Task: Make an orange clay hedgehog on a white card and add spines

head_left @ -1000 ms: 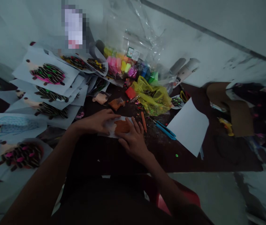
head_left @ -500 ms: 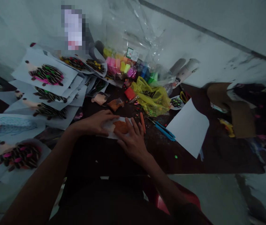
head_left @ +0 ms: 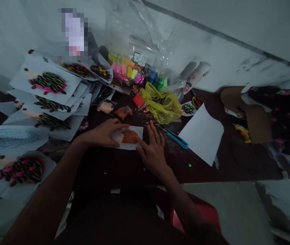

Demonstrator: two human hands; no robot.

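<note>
A small white paper [head_left: 139, 131] lies on the dark table, with an orange-brown clay shape [head_left: 129, 136] and a pale patch at its left end. My left hand [head_left: 104, 132] rests on the paper's left edge, fingers apart, holding nothing. At the right edge of the paper is my right hand [head_left: 153, 149], its fingers spread. Its fingertips reach an orange stick [head_left: 151, 124], partly hidden by them. Beyond the paper lie a wrapped brown lump [head_left: 123, 112], a pale lump [head_left: 106, 107] and a red block [head_left: 138, 100].
Papers with seed-covered hedgehogs [head_left: 49, 82] are piled at the left. A yellow bag [head_left: 164, 105] and a clear bag of coloured clay [head_left: 134, 69] stand behind. Blue-handled scissors [head_left: 177, 139] and a white sheet [head_left: 202, 134] lie right. A red stool [head_left: 201, 216] is below.
My right hand has moved right, off the clay shape to the paper's right edge and the orange stick, uncovering more of the paper. My left hand stays at the left edge.
</note>
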